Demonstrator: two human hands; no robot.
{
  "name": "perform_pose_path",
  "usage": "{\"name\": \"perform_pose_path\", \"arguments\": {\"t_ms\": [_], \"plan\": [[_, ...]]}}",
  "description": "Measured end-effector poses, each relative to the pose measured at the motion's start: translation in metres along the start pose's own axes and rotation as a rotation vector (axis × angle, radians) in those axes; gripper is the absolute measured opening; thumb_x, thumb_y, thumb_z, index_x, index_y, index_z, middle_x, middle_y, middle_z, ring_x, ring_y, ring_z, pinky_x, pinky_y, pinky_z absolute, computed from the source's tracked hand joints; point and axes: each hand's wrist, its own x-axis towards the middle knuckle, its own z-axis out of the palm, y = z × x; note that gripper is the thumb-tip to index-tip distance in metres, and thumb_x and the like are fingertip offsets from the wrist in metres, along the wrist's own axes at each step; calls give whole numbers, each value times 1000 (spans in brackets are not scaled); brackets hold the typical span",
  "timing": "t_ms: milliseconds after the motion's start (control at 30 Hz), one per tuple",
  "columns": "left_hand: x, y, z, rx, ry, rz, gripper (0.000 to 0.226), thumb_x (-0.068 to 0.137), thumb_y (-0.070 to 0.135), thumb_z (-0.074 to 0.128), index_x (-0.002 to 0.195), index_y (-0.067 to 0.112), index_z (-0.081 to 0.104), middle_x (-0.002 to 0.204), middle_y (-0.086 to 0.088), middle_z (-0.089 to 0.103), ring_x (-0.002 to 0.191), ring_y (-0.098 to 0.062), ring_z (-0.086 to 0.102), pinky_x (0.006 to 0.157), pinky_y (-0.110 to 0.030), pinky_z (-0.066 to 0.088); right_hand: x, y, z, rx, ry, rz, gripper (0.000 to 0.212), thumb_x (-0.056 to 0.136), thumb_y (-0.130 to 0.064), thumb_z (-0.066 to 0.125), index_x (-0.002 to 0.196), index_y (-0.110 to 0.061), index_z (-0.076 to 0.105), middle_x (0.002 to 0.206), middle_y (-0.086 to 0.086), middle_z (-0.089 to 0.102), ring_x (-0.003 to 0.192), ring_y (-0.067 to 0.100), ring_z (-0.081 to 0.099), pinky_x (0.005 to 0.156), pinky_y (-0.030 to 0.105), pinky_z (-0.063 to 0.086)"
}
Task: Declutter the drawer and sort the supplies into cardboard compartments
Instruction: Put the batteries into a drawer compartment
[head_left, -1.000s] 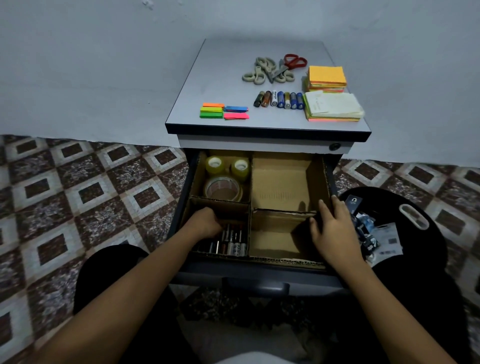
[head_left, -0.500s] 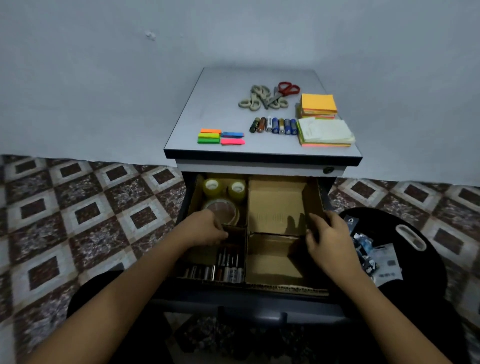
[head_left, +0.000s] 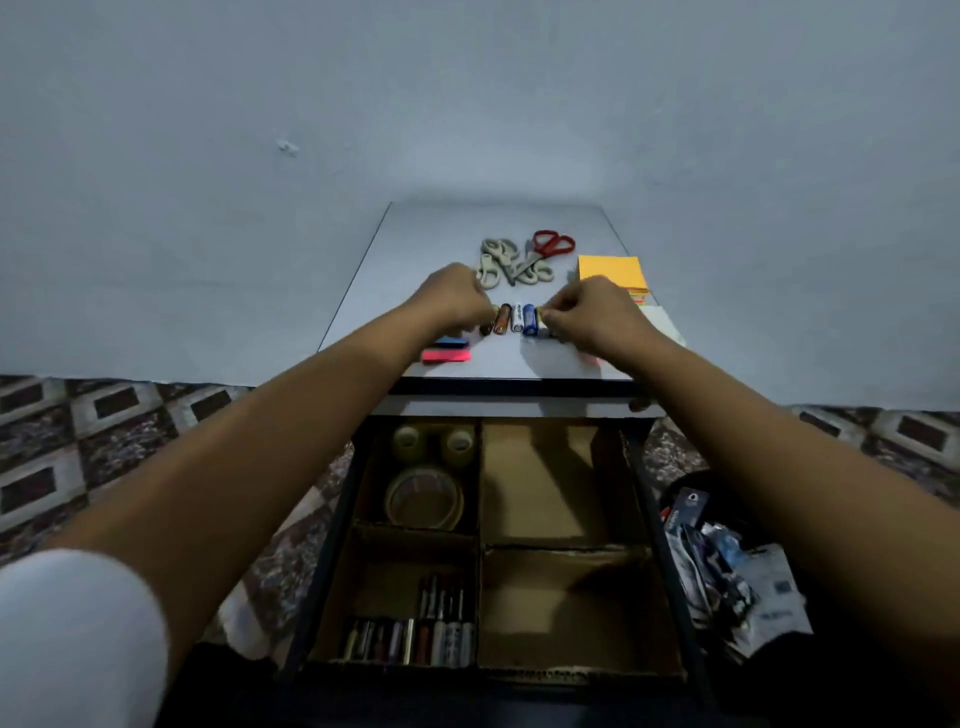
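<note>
Within rear-left compartment (head_left: 376, 493), three tape rolls (head_left: 423, 499)

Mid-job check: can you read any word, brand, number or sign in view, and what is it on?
No text is legible.
White battery on the cabinet top: dark print, too blurred.
Batteries in the front-left compartment: labels too small.
Dark blue pack at right: pale logo and print, blurred.
White card beside it: small blue mark, unreadable.
</note>
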Motion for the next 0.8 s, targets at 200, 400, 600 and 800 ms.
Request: {"name": "perform_pose_path", "arguments": {"t_ms": [200, 400, 600, 800], "plan": [[38, 9, 12, 124, 23, -59, 17, 85, 3, 55, 70, 5, 47, 83, -17, 59, 76, -27, 58, 67, -31, 50, 47, -11, 2, -48, -80, 16, 28, 81, -2, 53, 101, 15, 63, 82, 26, 64, 69, 22, 52, 63, 30, 41], [55, 7, 18, 54, -54, -170, 26, 84, 7, 65, 69, 5, 44, 71, -14, 57, 61, -24, 58, 76, -33, 55, 71, -20, 12, -256, -160, -5, 12, 84, -1, 52, 72, 1, 55, 87, 23, 63, 73, 24, 54, 55, 30, 43], [62, 6, 14, -55, -137, -269, 25, 88, 3, 58, 68, 7, 44, 68, -10, 50, 70, -21, 53, 80, -30, 48, 87, -19, 24, -438, -183, -74, 36, 87, -10, 57, 57, -8, 38, 57, 5, 42, 49, 14, 39, 46, 20, 30], [71, -3, 1, -210, -133, -319, 24, 88, -5, 53, 67, 3, 44, 67, -13, 48, 59, -19, 50, 70, -31, 50, 90, -23, 38, -522, -132, -189, 36, 89, -29, 59, 69, -5, 39, 77, 8, 47, 75, 21, 45, 64, 31, 36]]}}
